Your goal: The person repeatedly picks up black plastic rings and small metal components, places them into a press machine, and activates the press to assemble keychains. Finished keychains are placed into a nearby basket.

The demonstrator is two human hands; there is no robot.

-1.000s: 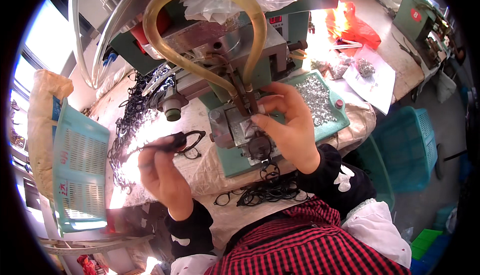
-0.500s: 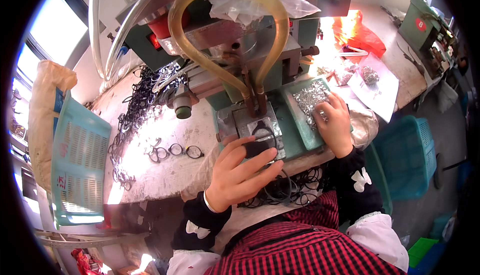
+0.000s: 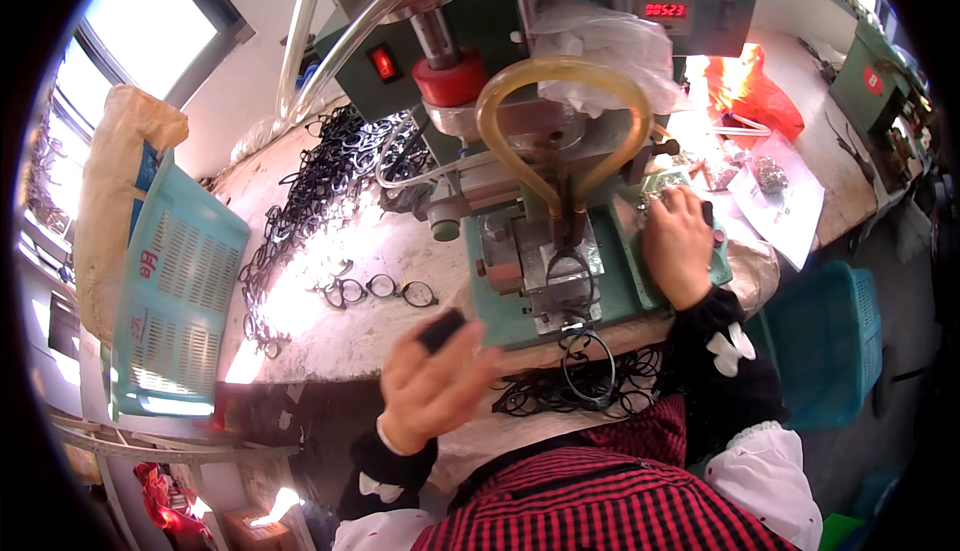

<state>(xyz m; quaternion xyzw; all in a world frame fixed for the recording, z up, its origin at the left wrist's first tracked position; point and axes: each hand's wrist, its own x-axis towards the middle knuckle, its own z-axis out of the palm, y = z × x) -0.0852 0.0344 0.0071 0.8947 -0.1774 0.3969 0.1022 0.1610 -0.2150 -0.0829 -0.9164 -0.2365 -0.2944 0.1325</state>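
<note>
My left hand (image 3: 435, 381) is off the press, near the table's front edge, blurred, with fingers stretched and nothing visible in them. A black sleeve covers one fingertip. On the metal fixture (image 3: 562, 301) under the press lies a black ring-shaped part (image 3: 572, 267); another ring (image 3: 588, 369) hangs in front of the fixture. My right hand (image 3: 682, 246) curls over the green tray (image 3: 640, 273), where small silvery metal pieces (image 3: 655, 189) lie. Its fingertips are hidden, so what they hold cannot be made out.
The press (image 3: 450, 101) rises ahead, with a looped yellowish tube (image 3: 490, 101). Tangled black rings (image 3: 340, 166) heap at the left, with a few single ones (image 3: 382, 287) nearer. A green basket (image 3: 180, 291) stands far left; a teal bin (image 3: 825, 346) is at the right.
My left hand has lifted off the fixture and moved left and toward me. My right hand stays at the tray, its fingers now more curled over. The view has shifted, so the machine appears further right.
</note>
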